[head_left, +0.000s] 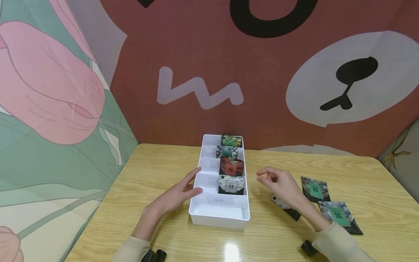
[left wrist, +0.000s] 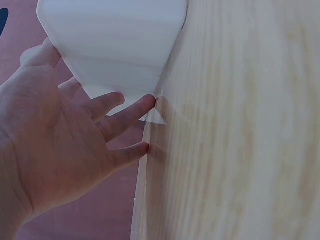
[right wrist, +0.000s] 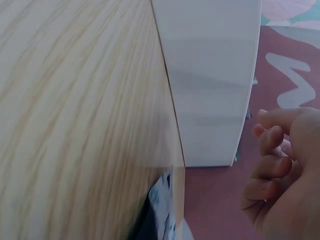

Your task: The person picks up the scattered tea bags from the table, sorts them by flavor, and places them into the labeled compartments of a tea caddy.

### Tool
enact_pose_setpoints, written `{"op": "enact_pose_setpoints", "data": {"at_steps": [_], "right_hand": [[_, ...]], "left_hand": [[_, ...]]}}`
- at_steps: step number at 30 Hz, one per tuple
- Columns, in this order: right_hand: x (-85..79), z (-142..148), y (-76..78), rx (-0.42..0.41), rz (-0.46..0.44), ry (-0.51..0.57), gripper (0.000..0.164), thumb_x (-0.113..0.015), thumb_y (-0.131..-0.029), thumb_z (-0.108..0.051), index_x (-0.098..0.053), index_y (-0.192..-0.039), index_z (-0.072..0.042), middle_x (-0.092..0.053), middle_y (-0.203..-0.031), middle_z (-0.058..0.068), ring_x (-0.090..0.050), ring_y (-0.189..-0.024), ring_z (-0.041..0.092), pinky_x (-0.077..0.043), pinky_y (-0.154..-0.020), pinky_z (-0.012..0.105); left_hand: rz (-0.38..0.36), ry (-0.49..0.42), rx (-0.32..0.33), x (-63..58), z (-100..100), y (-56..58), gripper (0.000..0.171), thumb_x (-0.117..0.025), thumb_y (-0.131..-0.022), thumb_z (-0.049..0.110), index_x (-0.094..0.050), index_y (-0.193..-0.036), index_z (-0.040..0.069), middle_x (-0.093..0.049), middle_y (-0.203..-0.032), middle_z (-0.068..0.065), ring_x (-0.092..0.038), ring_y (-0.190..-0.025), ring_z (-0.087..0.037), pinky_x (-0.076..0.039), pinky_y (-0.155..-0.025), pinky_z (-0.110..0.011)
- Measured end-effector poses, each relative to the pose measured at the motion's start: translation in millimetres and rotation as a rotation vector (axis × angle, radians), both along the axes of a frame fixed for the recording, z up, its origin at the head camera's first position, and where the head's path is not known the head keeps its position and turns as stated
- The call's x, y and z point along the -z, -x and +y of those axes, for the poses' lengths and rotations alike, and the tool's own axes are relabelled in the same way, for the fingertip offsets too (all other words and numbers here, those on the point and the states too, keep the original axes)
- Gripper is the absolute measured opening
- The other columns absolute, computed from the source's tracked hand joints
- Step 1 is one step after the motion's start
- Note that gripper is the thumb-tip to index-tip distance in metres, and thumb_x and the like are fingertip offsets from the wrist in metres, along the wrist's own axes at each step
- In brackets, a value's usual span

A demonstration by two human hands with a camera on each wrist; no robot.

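One large pink flower is printed on the backdrop at the far left, and below it a pale sleeve (head_left: 131, 250) reaches in over the wood-grained tabletop (head_left: 268, 240). The left hand (head_left: 171, 198) comes next, its fingers extended and loosely spread; its thumb and forefinger touch the left rim of a long white tray (head_left: 219, 211). From the left wrist view, the other fingers reach low along the tray's side, though I can't tell whether they press on it.

The tray stands on the tabletop between the two hands, split crosswise into five compartments. Four packets sit toward its right side, one to a compartment. Farthest is a green-and-yellow packet (head_left: 231, 141); then come a dark packet with a teal label (head_left: 227, 152), a red packet (head_left: 231, 166) and, nearest, a white-and-black packet (head_left: 231, 185). All four lie to the right of the left hand's fingertips.

Just right of the tray, apart from it, hovers the right hand (head_left: 284, 187), fingers loosely bent and holding nothing, forefinger and thumb toward the packets. Under it, partly hidden, lies a grey-and-black packet (head_left: 292, 213) on the tabletop. Farther right, beyond that hand, lie an upper green-labelled packet (head_left: 316, 189) and a lower green-labelled packet (head_left: 340, 217), close together.
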State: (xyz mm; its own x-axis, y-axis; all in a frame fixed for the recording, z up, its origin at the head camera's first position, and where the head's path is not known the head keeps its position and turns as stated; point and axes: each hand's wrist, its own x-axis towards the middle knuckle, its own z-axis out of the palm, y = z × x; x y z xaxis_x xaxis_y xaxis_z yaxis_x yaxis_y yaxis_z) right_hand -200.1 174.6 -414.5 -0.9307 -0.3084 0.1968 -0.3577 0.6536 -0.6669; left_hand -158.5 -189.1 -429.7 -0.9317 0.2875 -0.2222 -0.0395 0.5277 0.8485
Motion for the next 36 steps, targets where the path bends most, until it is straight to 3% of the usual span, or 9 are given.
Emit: {"op": "enact_pose_setpoints", "data": {"at_steps": [5,14,27,36], "right_hand": [[5.2,14,2.2,-0.009,-0.051,-0.041,0.028,-0.066,-0.096,-0.034,-0.072,-0.114,-0.014,-0.049,-0.062,-0.002,-0.035,-0.048,0.008,-0.034,-0.046,0.025],[11.5,43,8.0,-0.042,-0.015,-0.139,0.031,-0.067,-0.096,-0.034,-0.071,-0.117,-0.012,-0.055,-0.066,-0.003,-0.037,-0.047,0.006,-0.032,-0.043,0.025],[7.0,71,8.7,-0.083,-0.167,-0.306,0.047,-0.066,-0.095,-0.041,-0.064,-0.13,-0.01,-0.056,-0.075,-0.004,-0.033,-0.048,0.005,-0.029,-0.045,0.024],[10.9,86,11.7,-0.131,-0.215,-0.306,0.057,-0.071,-0.09,-0.044,-0.061,-0.133,-0.008,-0.05,-0.071,-0.004,-0.032,-0.051,0.004,-0.028,-0.047,0.022]], "left_hand": [[0.005,-0.002,0.0,0.9,-1,0.7,0.067,-0.057,-0.096,0.055,-0.016,-0.149,0.059,-0.021,-0.164,0.008,-0.041,-0.142,-0.031,-0.037,-0.112,-0.057],[0.007,0.003,0.0,0.9,0,0.4,0.067,-0.057,-0.096,0.056,-0.016,-0.149,0.06,-0.022,-0.164,0.008,-0.042,-0.141,-0.031,-0.037,-0.112,-0.057],[0.011,-0.006,0.013,0.9,0,1.3,0.067,-0.057,-0.097,0.054,-0.016,-0.149,0.06,-0.021,-0.164,0.008,-0.041,-0.141,-0.031,-0.037,-0.112,-0.057],[0.004,-0.005,0.0,0.3,0,0.1,0.067,-0.057,-0.096,0.055,-0.017,-0.149,0.059,-0.021,-0.164,0.007,-0.042,-0.141,-0.032,-0.038,-0.111,-0.058]]}}
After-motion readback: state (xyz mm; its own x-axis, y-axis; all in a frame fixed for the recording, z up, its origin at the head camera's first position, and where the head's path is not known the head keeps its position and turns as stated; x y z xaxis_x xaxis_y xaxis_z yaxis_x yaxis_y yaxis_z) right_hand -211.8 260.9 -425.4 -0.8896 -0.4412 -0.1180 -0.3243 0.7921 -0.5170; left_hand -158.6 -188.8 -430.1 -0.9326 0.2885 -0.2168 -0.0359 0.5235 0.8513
